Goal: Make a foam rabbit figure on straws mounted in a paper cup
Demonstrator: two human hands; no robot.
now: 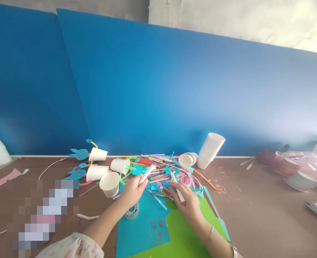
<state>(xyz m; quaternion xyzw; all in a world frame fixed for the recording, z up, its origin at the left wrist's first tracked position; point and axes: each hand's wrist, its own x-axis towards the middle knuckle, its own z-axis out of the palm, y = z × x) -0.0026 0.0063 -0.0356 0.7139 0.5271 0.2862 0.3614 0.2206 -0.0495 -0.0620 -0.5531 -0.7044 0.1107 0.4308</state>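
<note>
My left hand [133, 192] is closed around a slim white marker [147, 173] with a purplish tip, held tilted above the pile. In my right hand [188, 200] is another white marker [178, 190], its red end towards me. Below my hands lies a blue paper sheet [139, 238] with a round face drawn in red [159, 226]. It overlaps a green sheet [190, 238]. A clear tape roll [132, 212] rests on the blue sheet under my left forearm. Scissors [162, 195] lie partly hidden beside my right hand.
Coloured sticks and paper scraps [158, 175] are heaped behind my hands. Several white paper cups [109, 184] lie or stand to the left, some with blue paper heads [81, 154]. A tall white cup stack [211, 150] leans near the blue partition [174, 89]. Pinkish items [295, 163] sit far right.
</note>
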